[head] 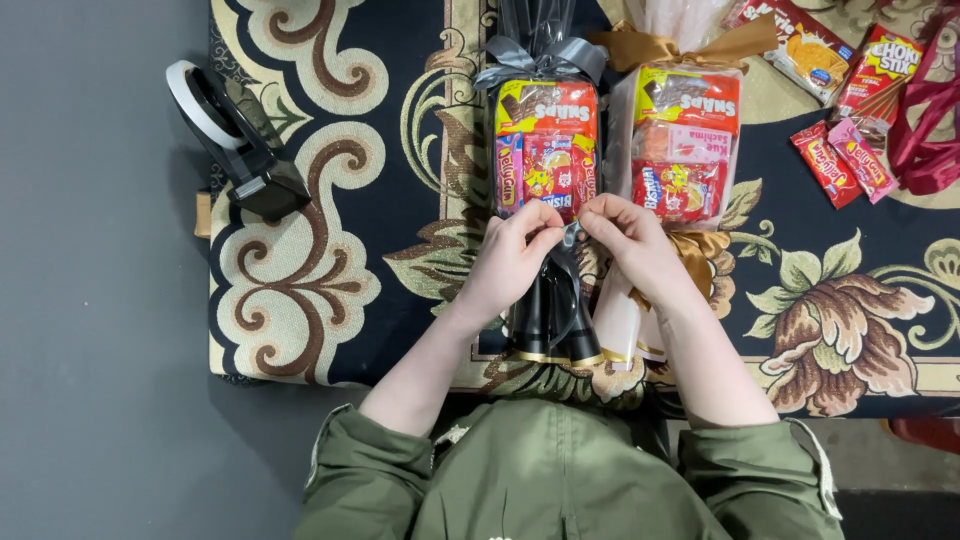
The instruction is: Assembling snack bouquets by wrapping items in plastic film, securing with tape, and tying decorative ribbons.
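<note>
Both hands at frame centre: left hand (512,255), right hand (632,245) pinched closed on grey ribbon (571,236); black-based snack bundle (548,150) long axis runs up-frame.

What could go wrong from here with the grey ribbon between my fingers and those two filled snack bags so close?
1. The grey ribbon is pinched only by the fingertips of the left hand and right hand; it might slip loose.
2. The black bag lies against the gold-ribboned bag; pulling may shift either.
3. The black cones sit at the table edge and could slide off.
</note>
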